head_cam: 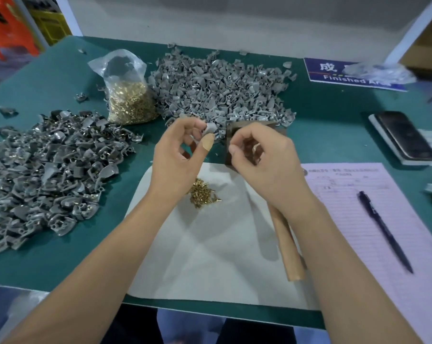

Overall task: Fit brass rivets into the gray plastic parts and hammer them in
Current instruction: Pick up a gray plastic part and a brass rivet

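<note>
Green matting covers the workbench, with a white paper sheet bearing loose brass rivets. Above it, the left hand pinches a small gray plastic part; the right hand has curled fingers, contents unclear. Nearby lies a wooden hammer handle.

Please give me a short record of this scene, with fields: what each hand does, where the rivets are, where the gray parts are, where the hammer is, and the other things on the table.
left hand: left hand pinches one gray part
right hand: right hand has curled fingers; what it holds cannot be told
rivets: loose rivets on white sheet; more in plastic bag
gray parts: far pile; left pile
hammer: wooden handle lies under the right wrist; head hidden
other things: pen on pink form; phone; Finished Area sign
</note>
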{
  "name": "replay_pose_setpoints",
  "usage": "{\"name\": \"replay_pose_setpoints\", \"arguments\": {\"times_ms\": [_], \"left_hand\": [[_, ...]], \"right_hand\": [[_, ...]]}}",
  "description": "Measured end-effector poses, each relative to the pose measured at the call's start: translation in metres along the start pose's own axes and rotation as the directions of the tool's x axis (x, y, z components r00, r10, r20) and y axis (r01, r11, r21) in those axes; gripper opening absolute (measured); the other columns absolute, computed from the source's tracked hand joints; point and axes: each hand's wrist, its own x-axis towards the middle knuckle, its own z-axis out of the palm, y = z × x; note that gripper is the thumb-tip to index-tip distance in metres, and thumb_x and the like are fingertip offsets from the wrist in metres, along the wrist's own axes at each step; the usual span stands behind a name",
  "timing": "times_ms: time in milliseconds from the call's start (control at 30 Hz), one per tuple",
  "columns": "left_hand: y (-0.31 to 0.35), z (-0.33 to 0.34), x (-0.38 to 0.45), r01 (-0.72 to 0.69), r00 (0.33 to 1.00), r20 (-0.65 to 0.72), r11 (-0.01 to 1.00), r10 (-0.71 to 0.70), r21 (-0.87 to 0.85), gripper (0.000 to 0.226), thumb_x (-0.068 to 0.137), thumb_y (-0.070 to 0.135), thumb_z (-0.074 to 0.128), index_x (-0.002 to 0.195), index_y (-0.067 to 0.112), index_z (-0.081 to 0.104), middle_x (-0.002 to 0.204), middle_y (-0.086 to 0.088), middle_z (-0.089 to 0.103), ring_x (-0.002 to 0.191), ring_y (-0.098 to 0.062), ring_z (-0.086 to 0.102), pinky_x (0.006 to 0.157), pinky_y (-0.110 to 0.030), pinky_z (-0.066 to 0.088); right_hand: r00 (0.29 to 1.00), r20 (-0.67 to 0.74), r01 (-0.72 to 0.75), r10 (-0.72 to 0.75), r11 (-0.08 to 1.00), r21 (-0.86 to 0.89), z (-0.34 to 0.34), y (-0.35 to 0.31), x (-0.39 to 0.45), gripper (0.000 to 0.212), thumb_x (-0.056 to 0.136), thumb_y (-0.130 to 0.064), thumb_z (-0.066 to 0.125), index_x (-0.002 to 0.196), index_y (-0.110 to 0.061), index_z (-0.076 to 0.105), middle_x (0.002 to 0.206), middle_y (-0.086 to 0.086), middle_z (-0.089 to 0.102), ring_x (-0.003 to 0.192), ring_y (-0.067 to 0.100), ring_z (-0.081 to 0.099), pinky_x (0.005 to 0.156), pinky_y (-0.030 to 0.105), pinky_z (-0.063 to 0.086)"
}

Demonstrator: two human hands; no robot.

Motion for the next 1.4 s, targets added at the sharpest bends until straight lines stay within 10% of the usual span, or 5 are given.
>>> {"name": "replay_pose_setpoints", "arguments": {"times_ms": [267, 567, 1233, 1400], "left_hand": [[-0.003, 0.003, 0.000, 0.060, 0.998, 0.002, 0.998, -0.060, -0.005, 0.016, 0.095, 0.045, 0.068, 0.103, 0.049, 0.054, 0.096, 0.004, 0.070, 0.088, -0.019, 0.069, 0.072, -0.051, 0.057], [0.004, 0.002, -0.005, 0.033, 0.994, 0.100, 0.999, -0.032, -0.008, 0.021, 0.091, 0.040, 0.073, 0.107, 0.039, 0.060, 0.097, 0.016, 0.065, 0.089, -0.013, 0.065, 0.072, -0.021, 0.048], [0.007, 0.003, -0.004, 0.127, 0.986, 0.119, 0.986, -0.114, -0.110, 0.016, 0.097, 0.027, 0.070, 0.101, 0.042, 0.066, 0.091, 0.004, 0.074, 0.085, -0.019, 0.074, 0.072, -0.041, 0.058], [0.007, 0.003, -0.005, 0.117, 0.987, 0.117, 0.990, -0.107, -0.083, 0.015, 0.096, 0.028, 0.070, 0.103, 0.040, 0.065, 0.093, 0.008, 0.073, 0.086, -0.023, 0.071, 0.078, -0.049, 0.059]], "right_hand": [[0.998, -0.069, -0.007, 0.013, 0.996, 0.094, -0.002, 0.004, -0.002, 0.014, 0.091, -0.006, 0.071, 0.103, -0.012, 0.075, 0.098, -0.004, 0.071, 0.091, 0.004, 0.064, 0.081, 0.012, 0.044], [0.986, -0.082, -0.122, 0.148, 0.958, 0.259, -0.001, 0.000, -0.001, 0.012, 0.089, -0.006, 0.075, 0.098, -0.013, 0.076, 0.088, -0.007, 0.074, 0.079, 0.006, 0.066, 0.076, 0.018, 0.050], [0.993, -0.069, -0.081, 0.098, 0.972, 0.219, -0.002, 0.000, 0.000, 0.012, 0.091, -0.006, 0.073, 0.099, -0.014, 0.076, 0.092, -0.003, 0.071, 0.082, 0.009, 0.062, 0.075, 0.014, 0.044], [0.976, -0.084, -0.171, 0.201, 0.946, 0.274, -0.002, 0.000, -0.001, 0.014, 0.088, -0.006, 0.072, 0.089, -0.019, 0.070, 0.083, -0.005, 0.070, 0.076, 0.017, 0.067, 0.068, 0.039, 0.059]]}}
